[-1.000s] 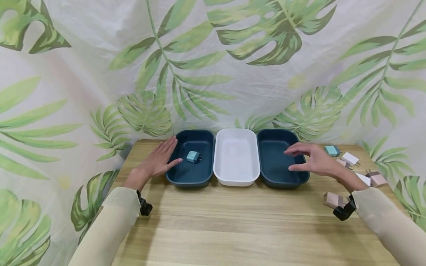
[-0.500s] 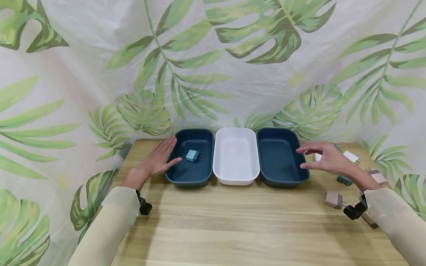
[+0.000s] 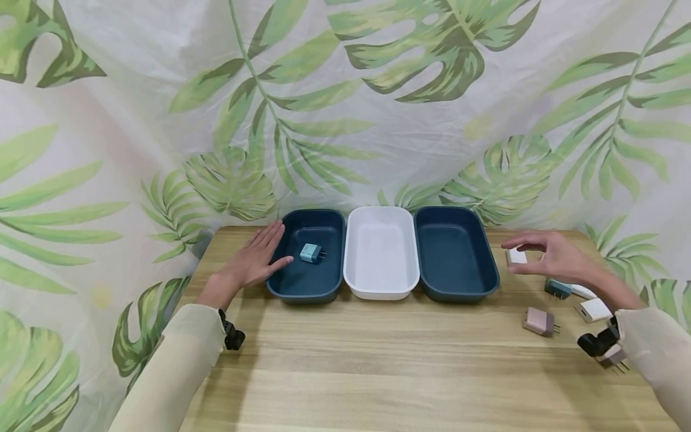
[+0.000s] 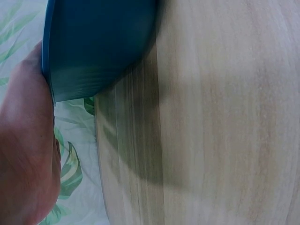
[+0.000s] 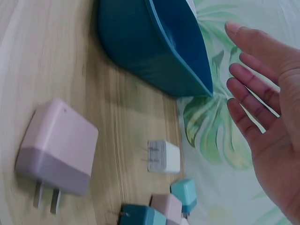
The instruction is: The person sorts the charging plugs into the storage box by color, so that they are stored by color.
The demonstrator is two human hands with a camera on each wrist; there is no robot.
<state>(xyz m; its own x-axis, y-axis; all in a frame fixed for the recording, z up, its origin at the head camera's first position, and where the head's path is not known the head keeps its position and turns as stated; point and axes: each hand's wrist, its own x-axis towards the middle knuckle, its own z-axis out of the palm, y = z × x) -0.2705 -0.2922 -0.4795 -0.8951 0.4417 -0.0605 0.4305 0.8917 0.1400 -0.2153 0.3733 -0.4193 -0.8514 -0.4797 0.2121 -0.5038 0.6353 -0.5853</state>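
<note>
Three trays stand side by side at the far edge of the wooden table (image 3: 378, 360): a left dark blue tray (image 3: 281, 288), a white tray (image 3: 380, 252) in the middle, and a right dark blue tray (image 3: 456, 252). The left hand (image 3: 254, 261) lies flat with fingers straight against the left outer wall of the left dark blue tray, the thumb tip over its rim; it grips nothing. A light teal charger (image 3: 310, 252) lies inside this tray, just right of the thumb, not touching it. Its prongs point right, toward the white tray, so its long axis runs left to right. The right hand (image 3: 550, 258) hovers right of the right dark blue tray, well apart from the left hand, fingers relaxed and spread, holding nothing. A white charger (image 3: 516, 257) lies on the table directly at the fingertips; whether they touch it cannot be told. In the right wrist view its prongs point toward the near edge. Near the right wrist lie a teal charger (image 3: 558, 289), a pink charger (image 3: 538, 321) with prongs pointing right, and a second white charger (image 3: 594, 310).
</note>
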